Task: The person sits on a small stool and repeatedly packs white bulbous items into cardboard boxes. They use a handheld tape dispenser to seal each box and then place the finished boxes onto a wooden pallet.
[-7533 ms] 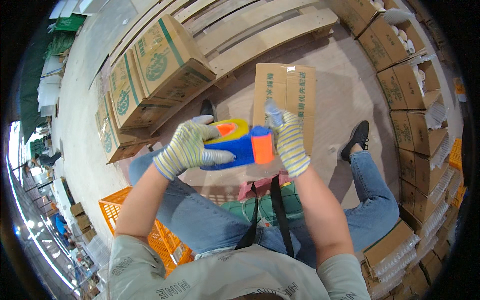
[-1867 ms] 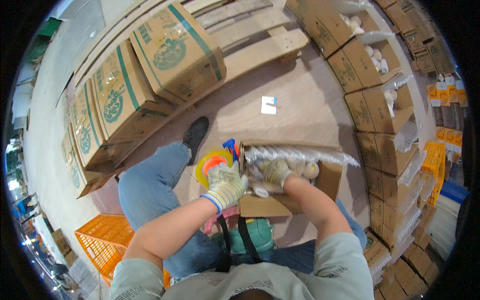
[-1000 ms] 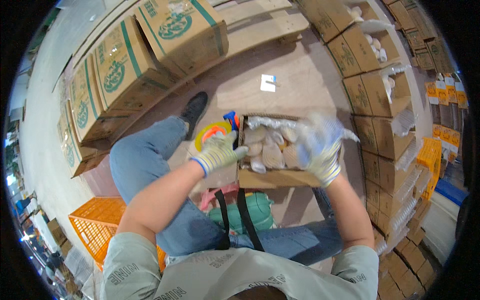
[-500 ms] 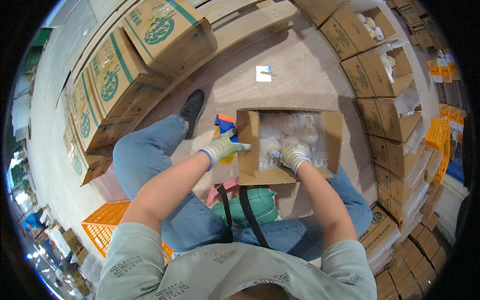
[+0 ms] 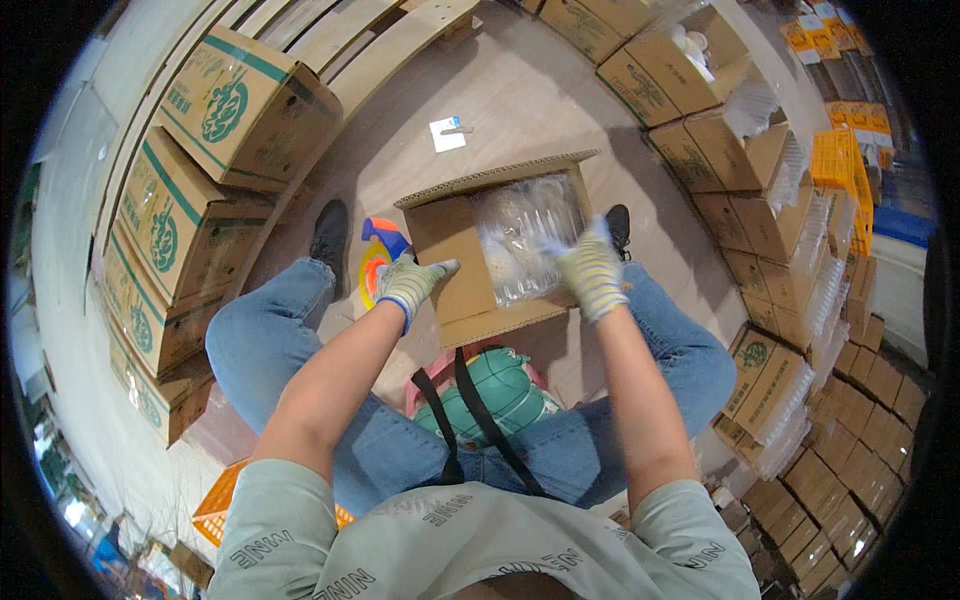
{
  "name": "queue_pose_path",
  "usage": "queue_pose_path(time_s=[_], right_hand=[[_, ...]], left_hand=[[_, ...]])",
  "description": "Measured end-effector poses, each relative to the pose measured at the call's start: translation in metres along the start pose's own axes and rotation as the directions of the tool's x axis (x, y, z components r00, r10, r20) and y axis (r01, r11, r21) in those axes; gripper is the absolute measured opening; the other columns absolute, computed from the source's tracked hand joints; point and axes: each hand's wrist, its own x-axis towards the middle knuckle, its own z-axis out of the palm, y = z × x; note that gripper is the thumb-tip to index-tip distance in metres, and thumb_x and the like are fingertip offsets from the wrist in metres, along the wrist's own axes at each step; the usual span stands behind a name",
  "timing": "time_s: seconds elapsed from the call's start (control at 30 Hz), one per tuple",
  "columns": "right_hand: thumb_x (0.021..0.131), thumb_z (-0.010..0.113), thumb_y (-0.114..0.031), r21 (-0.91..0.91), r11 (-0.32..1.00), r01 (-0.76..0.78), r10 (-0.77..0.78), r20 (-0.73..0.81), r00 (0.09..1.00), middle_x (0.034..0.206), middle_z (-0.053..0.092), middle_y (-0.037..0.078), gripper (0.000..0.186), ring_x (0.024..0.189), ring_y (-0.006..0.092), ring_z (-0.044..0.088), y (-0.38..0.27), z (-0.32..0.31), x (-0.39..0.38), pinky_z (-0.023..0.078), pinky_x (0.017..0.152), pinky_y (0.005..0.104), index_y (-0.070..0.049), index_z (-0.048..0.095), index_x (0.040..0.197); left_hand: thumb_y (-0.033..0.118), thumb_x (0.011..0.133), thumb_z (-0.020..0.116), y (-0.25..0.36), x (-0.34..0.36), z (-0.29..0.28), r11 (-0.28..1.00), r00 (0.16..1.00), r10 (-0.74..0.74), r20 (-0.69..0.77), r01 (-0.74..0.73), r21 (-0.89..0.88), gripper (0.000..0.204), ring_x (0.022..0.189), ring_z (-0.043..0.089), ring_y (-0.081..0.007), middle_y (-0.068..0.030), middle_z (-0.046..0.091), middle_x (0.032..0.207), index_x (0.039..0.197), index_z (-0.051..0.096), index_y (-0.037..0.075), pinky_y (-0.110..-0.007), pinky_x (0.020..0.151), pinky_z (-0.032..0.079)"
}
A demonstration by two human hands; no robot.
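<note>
An open cardboard box [image 5: 459,235] rests tilted between my legs, its flaps spread. Inside it, clear ribbed plastic packaging [image 5: 520,272] lies over pale round items that are hard to make out. My gloved left hand [image 5: 408,282] holds the left flap, thumb on the inner face and fingers behind it. Over the box's right edge is my gloved right hand [image 5: 592,272], smeared by motion, so what its fingers do is unclear. Just beyond my left hand a blue and orange tape dispenser [image 5: 384,238] sits on the floor.
A green bundle [image 5: 492,397] with black straps lies before my lap. Closed cartons [image 5: 160,225] line the left, beside a wooden pallet [image 5: 400,50]. Open cartons [image 5: 690,75] with plastic packaging stand along the right. A white card [image 5: 448,135] lies on the floor ahead.
The box has tilted and turned, its far right corner rising. My right hand has come out of the box to its right edge. My left hand stays at the left flap.
</note>
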Motion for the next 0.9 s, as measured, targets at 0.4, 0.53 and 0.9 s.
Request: queue_pose_path(time_s=[0.4,0.53,0.9], right_hand=[[0.064,0.079,-0.052,-0.195,0.979,-0.053,0.098,0.230,0.968,0.154,0.001,0.027,0.120,0.139,0.0518,0.009,-0.064,0.050,-0.028,0.019,0.111,0.0578,-0.010,0.007,0.151],[0.065,0.080,-0.049,-0.203,0.977,-0.070,0.119,0.241,0.963,0.154,0.000,0.028,0.120,0.139,0.0532,0.009,-0.066,0.056,-0.021,0.021,0.111,0.0576,-0.010,0.007,0.151],[0.084,0.059,-0.047,-0.114,0.901,0.418,-0.388,0.218,0.896,0.141,0.041,0.020,0.063,0.133,0.0406,0.034,-0.023,0.028,-0.045,0.034,0.105,0.0527,-0.006,0.051,0.131]], left_hand=[[0.034,0.080,0.066,-0.042,0.100,-0.050,0.752,0.950,-0.013,0.313,0.216,-0.623,0.027,0.071,0.062,-0.0209,-0.0051,0.062,0.078,0.091,0.064,0.010,-0.038,0.061,0.050],[0.048,0.084,0.054,0.037,0.126,-0.089,0.999,0.997,0.051,0.053,-0.051,-0.006,0.047,0.088,0.063,-0.0290,-0.0163,0.065,0.091,0.099,0.066,0.004,-0.040,0.079,0.049],[0.053,0.083,0.055,0.092,0.072,0.027,0.723,0.639,0.647,-0.417,-0.340,0.602,0.046,0.123,0.040,-0.0437,-0.0308,0.043,0.134,0.102,0.070,0.014,-0.054,0.106,0.024]])
